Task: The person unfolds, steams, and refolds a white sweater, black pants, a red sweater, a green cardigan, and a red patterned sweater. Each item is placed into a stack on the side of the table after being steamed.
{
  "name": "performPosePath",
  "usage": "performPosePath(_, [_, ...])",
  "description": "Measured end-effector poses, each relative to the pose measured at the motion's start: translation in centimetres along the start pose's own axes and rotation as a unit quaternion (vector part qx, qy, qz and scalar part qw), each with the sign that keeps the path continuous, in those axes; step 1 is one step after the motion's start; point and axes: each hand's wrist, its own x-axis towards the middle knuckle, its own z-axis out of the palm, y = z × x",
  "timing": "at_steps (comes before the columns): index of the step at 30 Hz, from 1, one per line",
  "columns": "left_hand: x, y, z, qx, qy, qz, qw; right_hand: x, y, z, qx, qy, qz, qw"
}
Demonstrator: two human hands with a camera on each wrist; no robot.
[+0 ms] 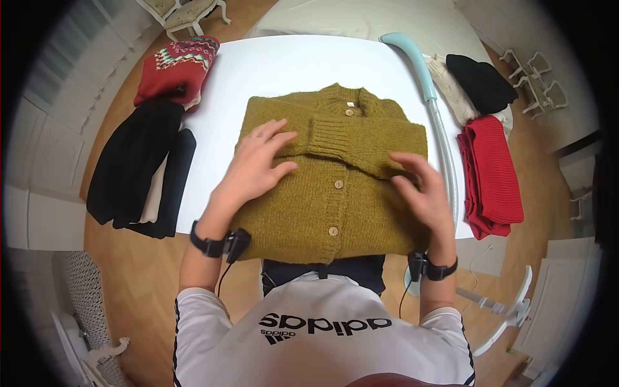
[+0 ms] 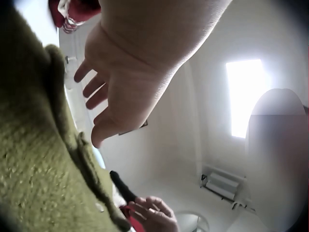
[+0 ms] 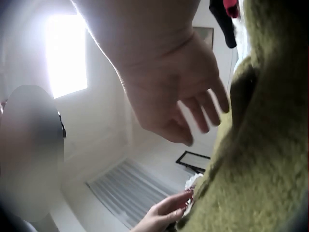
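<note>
An olive-green knitted cardigan (image 1: 284, 206) lies buttoned on the white board, its sleeves folded across the chest and its collar toward the far side. Over the sleeve on the left is my left hand (image 1: 261, 161), fingers spread and pointing toward the ribbed cuff (image 1: 330, 137). On the other side, my right hand (image 1: 422, 197) is close over the cardigan's right part with loosely bent fingers. In the left wrist view, the left hand (image 2: 128, 79) hovers beside the knit with nothing in its fingers. The right wrist view shows the right hand (image 3: 174, 92) likewise holding nothing, fingertips near the wool.
Left of the cardigan are a red patterned sweater (image 1: 171, 74) and folded black garments (image 1: 132, 168). A folded red ribbed garment (image 1: 493, 174) and a black one (image 1: 480, 84) lie at the right. A light-blue-handled crutch (image 1: 419, 68) lies along the white board's (image 1: 284, 61) right side.
</note>
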Motion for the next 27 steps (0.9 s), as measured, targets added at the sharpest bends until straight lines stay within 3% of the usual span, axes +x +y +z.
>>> performPosePath(1, [0.5,-1.0,2.6,0.072,-0.024,-0.024,0.997,0.8,-0.2,1.0,-0.036,-0.054,-0.023,0.998])
performPosePath(2, [0.9,-1.8,3.9,0.143,-0.046,-0.049,0.987,1.2,1.2,3.6,-0.170,-0.100,-0.029,0.980])
performPosePath(3, [1.3,-2.1,4.0,0.144,-0.044,-0.049,0.987,1.6,1.6,4.4,-0.236,-0.110,-0.033,0.965])
performPosePath(6, [2.6,-3.2,3.9,0.175,-0.043,-0.128,0.975,3.5,2.6,5.4,-0.242,-0.070,-0.003,0.968])
performPosePath(8, [3.6,-4.6,3.7,0.170,-0.041,-0.142,0.974,5.6,4.1,5.8,-0.235,0.007,-0.037,0.971])
performPosePath(11, [5.0,-7.4,2.7,0.167,0.007,-0.128,0.978,9.2,6.5,4.5,-0.224,0.015,-0.032,0.974])
performPosePath(13, [5.9,-8.1,1.1,-0.008,0.069,-0.238,0.969,9.8,5.4,3.0,-0.127,0.117,0.044,0.984])
performPosePath(14, [5.8,-7.9,0.4,-0.052,0.146,-0.260,0.953,10.1,6.8,2.3,-0.070,0.173,0.040,0.982])
performPosePath(15, [5.6,-7.8,-0.6,-0.152,0.205,-0.272,0.928,10.5,9.2,1.3,-0.040,0.229,-0.004,0.973])
performPosePath(17, [5.1,-11.3,-0.8,-0.411,0.354,-0.273,0.795,9.7,10.7,-1.0,0.214,0.285,0.135,0.925])
performPosePath(19, [3.8,-11.6,-2.7,-0.570,0.427,-0.201,0.673,8.3,10.1,-3.3,0.366,0.332,0.097,0.864])
performPosePath(20, [3.3,-11.2,-3.9,-0.598,0.448,-0.214,0.629,7.7,9.7,-4.6,0.370,0.344,0.094,0.858])
performPosePath(21, [2.2,-14.2,-4.2,-0.627,0.439,-0.209,0.609,7.0,9.7,-5.8,0.374,0.356,0.091,0.852])
performPosePath(22, [1.5,-15.2,-4.8,-0.620,0.446,-0.218,0.607,6.5,10.2,-6.9,0.329,0.396,0.128,0.848])
performPosePath(23, [1.6,-14.1,-5.6,-0.614,0.454,-0.225,0.605,6.1,11.0,-7.9,0.320,0.400,0.121,0.851])
performPosePath(25, [2.3,-11.8,-5.9,-0.574,0.491,-0.231,0.613,6.2,12.8,-9.2,0.178,0.467,0.103,0.860])
performPosePath(26, [2.6,-11.1,-5.8,-0.467,0.501,-0.238,0.689,6.0,12.3,-9.3,0.178,0.469,0.103,0.859])
performPosePath(27, [2.7,-10.8,-5.7,-0.352,0.503,-0.241,0.752,5.6,11.7,-9.4,0.036,0.488,0.105,0.866])
